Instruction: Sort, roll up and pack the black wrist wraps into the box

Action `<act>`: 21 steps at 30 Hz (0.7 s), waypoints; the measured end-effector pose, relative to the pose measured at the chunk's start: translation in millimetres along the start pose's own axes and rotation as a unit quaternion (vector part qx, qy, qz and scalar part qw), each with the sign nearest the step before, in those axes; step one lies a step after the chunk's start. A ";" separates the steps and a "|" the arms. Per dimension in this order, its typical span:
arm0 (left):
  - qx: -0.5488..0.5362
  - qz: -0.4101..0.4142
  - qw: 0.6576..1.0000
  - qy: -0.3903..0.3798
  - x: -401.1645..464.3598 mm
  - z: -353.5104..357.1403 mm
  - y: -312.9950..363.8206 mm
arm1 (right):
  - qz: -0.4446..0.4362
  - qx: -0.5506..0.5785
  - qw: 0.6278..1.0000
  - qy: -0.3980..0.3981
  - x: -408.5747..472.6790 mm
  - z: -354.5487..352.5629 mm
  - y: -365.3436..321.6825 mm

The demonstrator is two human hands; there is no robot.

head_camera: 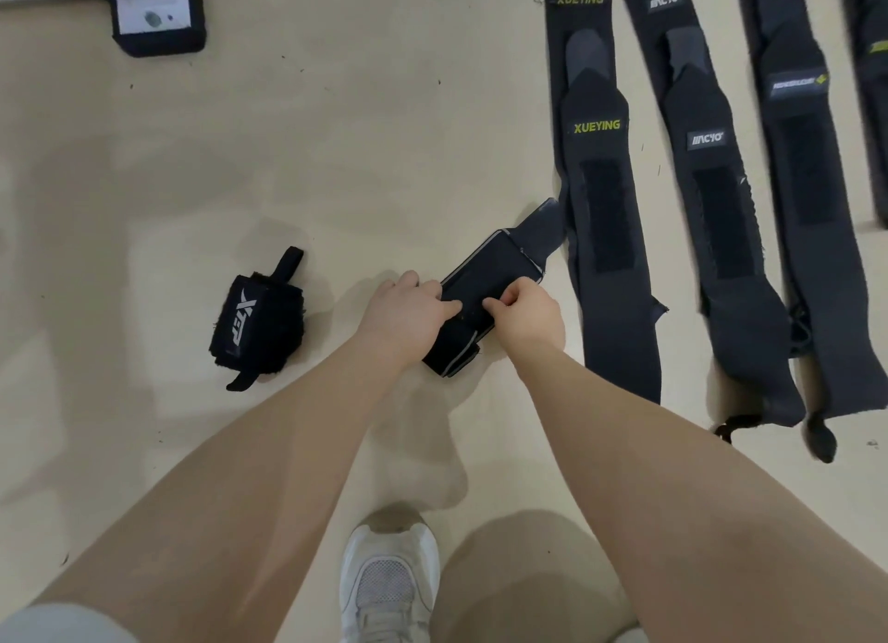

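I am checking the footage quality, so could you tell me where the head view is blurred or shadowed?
Head view: the flat wraps at the far right edge are smeared by blur; the XUEYING wrap reads sharply. Soft shadows fall on the floor under both hands, left hand and right hand. No glare.

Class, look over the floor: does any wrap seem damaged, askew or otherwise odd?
Yes. The XUEYING wrap shows a frayed nick on its right edge, and the rolled wrap looks fuzzy, its loop sticking out.
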State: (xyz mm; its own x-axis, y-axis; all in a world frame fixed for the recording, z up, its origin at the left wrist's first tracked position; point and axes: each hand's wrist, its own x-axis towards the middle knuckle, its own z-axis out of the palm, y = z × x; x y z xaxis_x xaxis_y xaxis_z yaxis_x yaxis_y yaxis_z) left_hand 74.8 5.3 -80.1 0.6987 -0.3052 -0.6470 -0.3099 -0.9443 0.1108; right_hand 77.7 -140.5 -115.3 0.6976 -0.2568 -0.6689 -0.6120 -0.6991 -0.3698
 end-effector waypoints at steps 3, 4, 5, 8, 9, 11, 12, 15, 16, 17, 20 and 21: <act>0.000 -0.015 1.000 0.019 1.1 -3.5 2.3 | 0.085 0.152 0.985 0.005 -5.7 2.1 -6.7; -0.001 -0.015 1.000 0.023 1.6 -4.5 2.4 | 0.047 0.110 0.993 0.026 -11.2 2.7 -8.0; -0.001 -0.010 1.000 0.024 2.5 -5.4 1.2 | -0.043 0.023 0.997 0.064 -18.1 3.7 -8.3; -0.015 0.017 1.000 0.003 7.8 -8.0 -8.1 | -0.335 -0.170 0.924 0.069 -40.0 15.5 4.8; -0.043 0.022 0.999 -0.011 11.5 -8.0 -11.9 | -0.346 -0.198 0.917 0.018 -46.4 17.3 8.9; -0.110 0.022 0.993 -0.038 17.5 -9.5 -17.2 | -0.316 -0.241 0.917 -0.021 -52.0 19.2 15.2; -0.135 0.016 0.990 -0.045 19.1 -10.7 -18.6 | -0.307 -0.258 0.916 -0.006 -51.8 19.1 15.9; -0.156 0.009 0.987 -0.029 17.5 -16.3 -19.4 | -0.259 -0.251 0.932 0.022 -50.1 14.2 8.9; -0.141 0.014 0.990 -0.012 15.6 -18.0 -19.6 | -0.233 -0.231 0.944 0.020 -50.9 14.4 6.7; -0.106 0.022 0.994 0.011 12.5 -18.2 -18.8 | -0.204 -0.210 0.956 0.014 -51.9 15.1 5.6; 0.040 0.091 0.984 0.147 -1.8 -8.8 -13.6 | -0.135 -0.161 0.978 -0.005 -51.5 14.9 -0.8; 0.067 0.114 0.977 0.169 -4.9 -2.6 -14.2 | -0.120 -0.152 0.981 -0.017 -47.4 13.6 -3.3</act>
State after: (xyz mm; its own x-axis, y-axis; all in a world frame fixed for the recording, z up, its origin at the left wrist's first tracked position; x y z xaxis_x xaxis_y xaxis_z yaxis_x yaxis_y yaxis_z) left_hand 77.5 19.9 -76.5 0.7674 -0.5504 -0.3289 -0.5482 -0.8293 0.1088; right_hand 41.6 -117.0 -91.1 0.7913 -0.0417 -0.6101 -0.2887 -0.9050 -0.3125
